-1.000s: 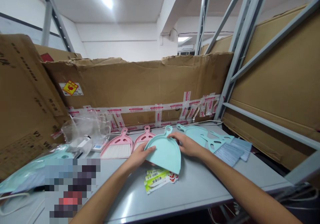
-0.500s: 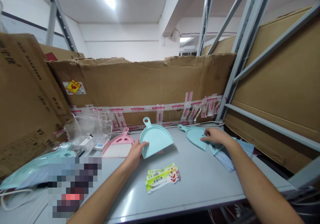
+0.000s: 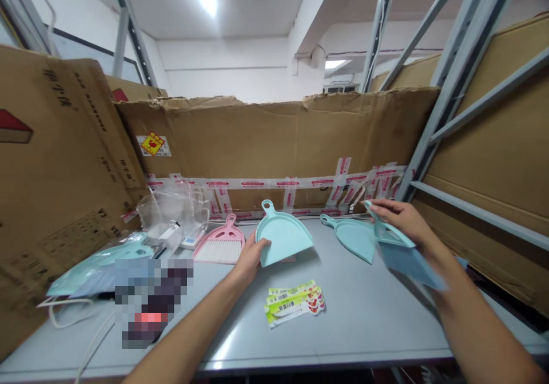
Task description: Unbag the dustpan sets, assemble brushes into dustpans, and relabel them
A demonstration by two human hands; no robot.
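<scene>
My left hand (image 3: 252, 256) grips the left edge of a mint-green dustpan (image 3: 286, 236), its thumb on the pan's face and its handle pointing up. My right hand (image 3: 401, 219) is closed on a mint-green hand brush (image 3: 392, 234), lifted off the table, its blue bristles blurred and pointing down to the right. Just left of that brush, a second mint dustpan (image 3: 354, 238) lies flat. A pink dustpan and brush set (image 3: 223, 242) with white bristles rests left of my left hand. In front lie several green-and-white printed labels (image 3: 295, 303).
Clear plastic packaging (image 3: 171, 212) and a bagged mint dustpan set (image 3: 100, 264) occupy the left side, near white cables (image 3: 71, 309) and a pixelated dark item (image 3: 156, 307). A large cardboard sheet (image 3: 278, 138) walls the back. Grey metal shelf posts (image 3: 448, 95) stand at right.
My right hand has taken hold of the mint brush and raised it from the table. My left hand still holds its dustpan. The view has shifted slightly left.
</scene>
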